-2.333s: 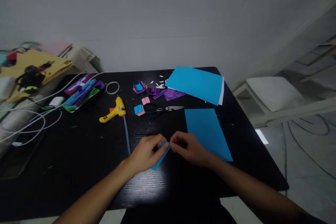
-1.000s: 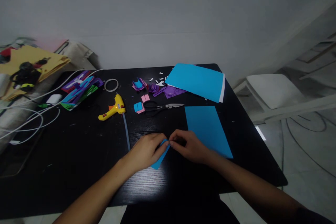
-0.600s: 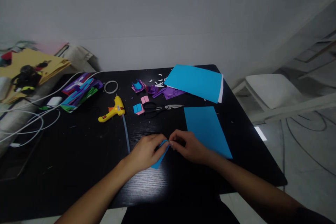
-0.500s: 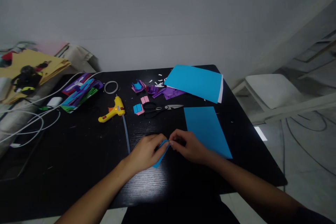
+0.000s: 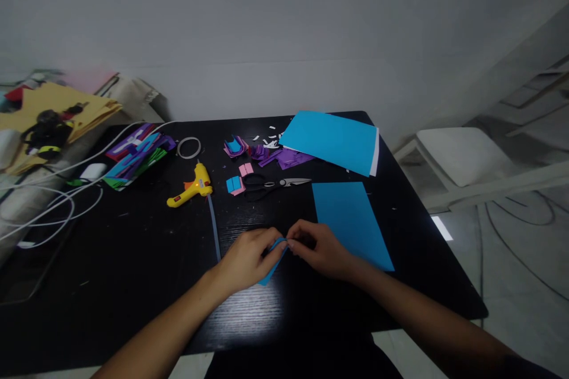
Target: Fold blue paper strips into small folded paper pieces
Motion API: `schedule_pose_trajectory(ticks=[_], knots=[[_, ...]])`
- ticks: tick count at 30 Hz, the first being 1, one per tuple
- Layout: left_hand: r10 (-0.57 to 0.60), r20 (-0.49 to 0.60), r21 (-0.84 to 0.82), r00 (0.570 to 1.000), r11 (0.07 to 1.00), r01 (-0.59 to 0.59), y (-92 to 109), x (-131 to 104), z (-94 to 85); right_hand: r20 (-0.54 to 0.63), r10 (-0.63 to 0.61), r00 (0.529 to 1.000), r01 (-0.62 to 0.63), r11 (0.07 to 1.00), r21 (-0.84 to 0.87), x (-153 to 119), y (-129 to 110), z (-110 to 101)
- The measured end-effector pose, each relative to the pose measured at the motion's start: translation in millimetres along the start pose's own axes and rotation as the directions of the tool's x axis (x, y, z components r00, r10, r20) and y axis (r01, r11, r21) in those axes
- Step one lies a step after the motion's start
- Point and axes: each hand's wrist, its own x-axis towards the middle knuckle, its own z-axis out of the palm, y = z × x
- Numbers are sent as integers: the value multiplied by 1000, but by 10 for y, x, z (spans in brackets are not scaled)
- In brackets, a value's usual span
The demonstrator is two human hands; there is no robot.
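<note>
Left hand (image 5: 249, 256): pinches blue paper piece (image 5: 270, 275) | Right hand (image 5: 322, 249): pinches its upper corner | Yellow glue gun (image 5: 194, 187): lies on tabletop (image 5: 133, 254); label (image 5: 201, 182) too small to read

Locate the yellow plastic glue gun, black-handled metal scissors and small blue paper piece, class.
Yellow plastic glue gun (image 5: 200, 182), head view: body.
Black-handled metal scissors (image 5: 283, 182), head view: near pivot.
Small blue paper piece (image 5: 271, 270), head view: lower part.

Left hand (image 5: 251, 257), right hand (image 5: 322, 250) and forearms (image 5: 171, 320) are left bare. On the right arm, a dark sleeve (image 5: 522, 368) is noted near the frame's lower edge. Black clothing (image 5: 302, 364) is worn at the lap, its detail lost in shadow.
</note>
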Motion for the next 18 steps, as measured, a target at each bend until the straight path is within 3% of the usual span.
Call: schedule_pose_trajectory(ticks=[18], knots=[[26, -1, 30, 1000, 999, -26, -3, 19, 11, -9, -17, 1000, 17, 1000, -21, 7, -10, -5]])
